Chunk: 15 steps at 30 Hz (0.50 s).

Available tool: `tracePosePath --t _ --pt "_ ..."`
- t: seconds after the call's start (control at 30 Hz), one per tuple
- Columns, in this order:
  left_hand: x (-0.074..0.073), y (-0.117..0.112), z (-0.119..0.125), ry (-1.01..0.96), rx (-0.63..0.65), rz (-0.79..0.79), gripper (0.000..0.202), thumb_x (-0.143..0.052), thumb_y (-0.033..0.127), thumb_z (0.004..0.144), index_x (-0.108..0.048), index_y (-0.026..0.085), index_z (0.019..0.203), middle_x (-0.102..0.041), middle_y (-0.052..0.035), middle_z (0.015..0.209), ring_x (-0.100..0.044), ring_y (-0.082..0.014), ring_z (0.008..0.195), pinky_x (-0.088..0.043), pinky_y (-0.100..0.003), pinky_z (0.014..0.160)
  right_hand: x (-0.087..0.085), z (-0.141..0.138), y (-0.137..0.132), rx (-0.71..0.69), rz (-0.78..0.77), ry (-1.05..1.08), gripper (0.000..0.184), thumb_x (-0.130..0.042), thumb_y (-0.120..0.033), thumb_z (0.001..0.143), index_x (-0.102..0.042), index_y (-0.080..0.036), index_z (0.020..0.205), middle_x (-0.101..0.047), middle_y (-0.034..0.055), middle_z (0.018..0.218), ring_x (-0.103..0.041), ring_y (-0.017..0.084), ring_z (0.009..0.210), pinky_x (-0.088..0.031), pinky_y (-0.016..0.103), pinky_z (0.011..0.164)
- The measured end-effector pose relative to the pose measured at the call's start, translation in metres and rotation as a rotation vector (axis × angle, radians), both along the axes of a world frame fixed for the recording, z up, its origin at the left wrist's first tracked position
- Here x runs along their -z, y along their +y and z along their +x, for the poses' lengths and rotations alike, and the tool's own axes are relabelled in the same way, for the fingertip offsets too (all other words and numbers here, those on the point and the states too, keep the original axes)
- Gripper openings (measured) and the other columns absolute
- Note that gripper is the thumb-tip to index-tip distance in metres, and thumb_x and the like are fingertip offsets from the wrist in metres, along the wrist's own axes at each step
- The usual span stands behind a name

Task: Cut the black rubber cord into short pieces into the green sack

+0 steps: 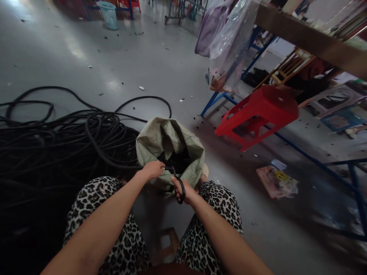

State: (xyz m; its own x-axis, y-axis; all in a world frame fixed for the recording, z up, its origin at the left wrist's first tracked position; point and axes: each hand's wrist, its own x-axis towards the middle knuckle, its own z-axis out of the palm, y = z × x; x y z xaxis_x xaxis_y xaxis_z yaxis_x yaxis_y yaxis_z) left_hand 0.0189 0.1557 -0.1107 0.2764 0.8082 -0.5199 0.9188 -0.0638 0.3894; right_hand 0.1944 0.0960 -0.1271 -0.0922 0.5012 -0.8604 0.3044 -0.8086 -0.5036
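My left hand (153, 169) is closed around a black cord (122, 165) that runs in from the left, its end poking past my fingers over the sack. In my right hand (185, 190) is a pair of scissors with black handles (181, 191), the blades pointing up at the cord's end. Whether the blades touch the cord I cannot tell. Below both hands a greenish woven sack (149, 133) stands with its mouth wide, and dark pieces (179, 160) lie inside it. A large tangled heap of the same cord (65, 130) spreads over the floor at the left.
A red plastic stool (263, 110) lies tipped at the right, beside a table (304, 34) with blue legs. Clear plastic bags (232, 42) hang from the table. A printed packet (276, 181) lies on the floor (160, 68), and a light-blue basket (108, 15) stands far back.
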Motion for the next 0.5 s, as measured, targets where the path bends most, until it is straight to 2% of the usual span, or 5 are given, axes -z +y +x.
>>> tracePosePath --t 0.2,0.37,0.5 --pt "0.0049 0.0007 -0.0013 0.000 -0.025 0.031 0.036 -0.040 0.029 0.086 -0.068 0.024 0.109 -0.069 -0.0080 0.112 -0.064 -0.0238 0.103 -0.047 -0.032 0.087 0.0010 0.0032 0.0018 0.022 0.013 0.003 0.046 -0.049 -0.055 0.088 -0.046 -0.015 0.065 -0.040 -0.0053 0.044 -0.038 0.007 0.030 -0.034 0.017 0.027" --pt "0.0067 0.0016 -0.0015 -0.005 -0.051 0.068 0.038 -0.041 0.030 0.088 -0.064 0.021 0.116 -0.067 -0.0080 0.118 -0.062 -0.0235 0.107 -0.046 -0.032 0.091 0.0049 0.0036 0.0021 0.081 0.009 0.102 0.046 -0.047 -0.060 0.087 -0.049 -0.015 0.077 -0.048 -0.0019 0.049 -0.048 0.012 0.035 -0.041 0.022 0.031" --pt "0.0069 0.0024 -0.0012 -0.044 -0.075 0.101 0.037 -0.041 0.030 0.088 -0.064 0.022 0.116 -0.067 -0.0067 0.117 -0.062 -0.0222 0.108 -0.045 -0.030 0.092 0.0030 0.0017 0.0032 0.094 0.025 0.134 0.044 -0.046 -0.058 0.088 -0.051 -0.014 0.085 -0.052 -0.0004 0.052 -0.052 0.013 0.038 -0.042 0.021 0.035"
